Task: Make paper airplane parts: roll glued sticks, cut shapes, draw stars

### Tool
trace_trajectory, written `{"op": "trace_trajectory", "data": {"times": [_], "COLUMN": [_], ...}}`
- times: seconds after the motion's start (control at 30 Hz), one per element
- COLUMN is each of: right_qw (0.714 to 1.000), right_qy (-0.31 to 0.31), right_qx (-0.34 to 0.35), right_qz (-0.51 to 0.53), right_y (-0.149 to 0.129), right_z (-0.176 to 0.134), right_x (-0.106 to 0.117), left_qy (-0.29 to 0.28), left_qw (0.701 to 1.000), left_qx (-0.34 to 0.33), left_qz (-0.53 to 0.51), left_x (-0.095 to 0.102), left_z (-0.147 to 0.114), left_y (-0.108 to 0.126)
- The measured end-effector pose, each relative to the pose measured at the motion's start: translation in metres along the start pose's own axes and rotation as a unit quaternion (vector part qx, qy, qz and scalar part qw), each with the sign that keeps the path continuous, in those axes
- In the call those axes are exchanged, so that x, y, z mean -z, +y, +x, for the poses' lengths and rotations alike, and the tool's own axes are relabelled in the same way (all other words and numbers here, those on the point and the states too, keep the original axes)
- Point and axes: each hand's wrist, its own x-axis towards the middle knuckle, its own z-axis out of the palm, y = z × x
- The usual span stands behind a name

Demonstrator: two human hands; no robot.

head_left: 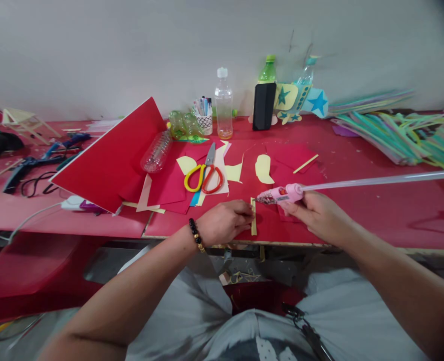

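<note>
My right hand [315, 215] is wrapped round a pink hot glue gun [282, 194], which points left. A long clear glue stick [387, 179] sticks out of its back end toward the right edge. The gun's nozzle is at the top end of a narrow pale yellow strip [254, 225] lying upright in view on the red table. My left hand [225, 220], with a beaded bracelet at the wrist, has its fingers bent together at the strip's left edge, holding it. Scissors [204, 175] with one yellow and one red handle lie beyond my left hand, on paper pieces.
A red board [113, 155] leans at the left beside a clear plastic bottle [157, 151]. Along the wall stand a pen cup [204, 120], an upright bottle [224, 105], a black phone [264, 106] and a star-decorated craft [300, 98]. Coloured sticks [391, 135] pile up at right.
</note>
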Motion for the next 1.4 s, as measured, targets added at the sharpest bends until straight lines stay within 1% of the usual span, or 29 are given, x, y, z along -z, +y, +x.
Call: {"op": "trace_trajectory", "data": {"times": [0.1, 0.27, 0.53, 0.8, 0.93, 1.07, 1.23, 1.4], "right_qw": [1.0, 1.0, 1.0, 1.0, 0.999, 0.998, 0.999, 0.998], "right_qy": [-0.009, -0.008, 0.017, -0.02, -0.016, -0.018, -0.03, -0.022], "right_qx": [0.006, 0.017, 0.013, 0.012, 0.034, 0.04, 0.039, 0.054], "right_qz": [-0.009, 0.001, -0.018, -0.005, 0.016, 0.038, 0.022, 0.009], "right_y": [-0.003, -0.005, -0.006, -0.004, -0.008, -0.013, -0.015, -0.016], "right_z": [-0.002, -0.005, 0.0, -0.007, -0.012, -0.015, -0.019, -0.023], "right_x": [0.003, 0.005, 0.003, 0.004, 0.006, 0.007, 0.008, 0.009], "left_qy": [0.003, 0.008, 0.01, 0.018, 0.014, 0.028, 0.044, 0.046], "left_qw": [1.0, 1.0, 1.0, 1.0, 1.0, 1.0, 0.999, 0.999], "left_qx": [0.001, -0.008, -0.004, 0.012, 0.017, 0.009, 0.004, 0.003], "left_qz": [-0.002, -0.004, 0.008, 0.012, 0.008, -0.001, -0.008, -0.003], "left_x": [0.0, 0.001, -0.002, -0.004, -0.004, -0.004, -0.005, -0.004], "left_z": [0.0, 0.001, 0.0, 0.003, 0.003, 0.002, 0.002, 0.002], "left_y": [0.0, 0.001, -0.001, 0.0, 0.001, 0.0, -0.001, 0.0]}}
